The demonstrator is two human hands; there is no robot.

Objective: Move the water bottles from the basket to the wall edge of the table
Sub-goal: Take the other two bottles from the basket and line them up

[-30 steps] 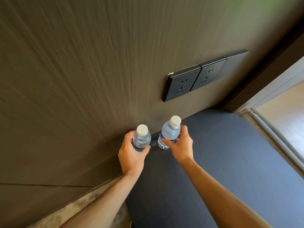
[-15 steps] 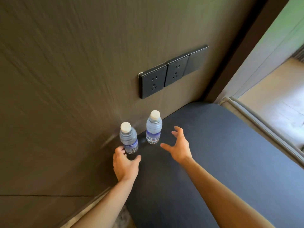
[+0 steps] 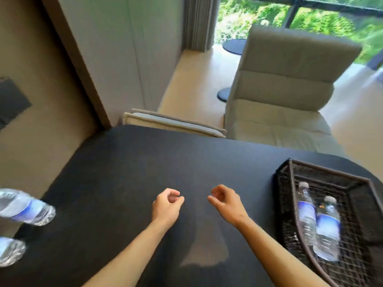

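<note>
Two clear water bottles stand by the wall at the far left edge of the view: one bottle (image 3: 27, 208) and, nearer me, a second bottle (image 3: 9, 251) cut off by the frame. A dark wire basket (image 3: 286, 195) sits at the right on the black table (image 3: 124, 162). In it lie two more bottles with blue labels, one bottle (image 3: 307, 212) beside the other bottle (image 3: 328, 228). My left hand (image 3: 166, 207) and my right hand (image 3: 226, 201) hover over the middle of the table, fingers loosely curled and holding nothing.
A beige cushioned chair (image 3: 286, 79) stands beyond the table's far edge, with a window and greenery behind it. A small round dark side table (image 3: 234, 46) is behind the chair. The brown wall (image 3: 31, 48) runs along the left.
Both hands have let go of the two bottles at the wall and pulled back to the table's middle. My view has swung right, and the basket has come into sight.
</note>
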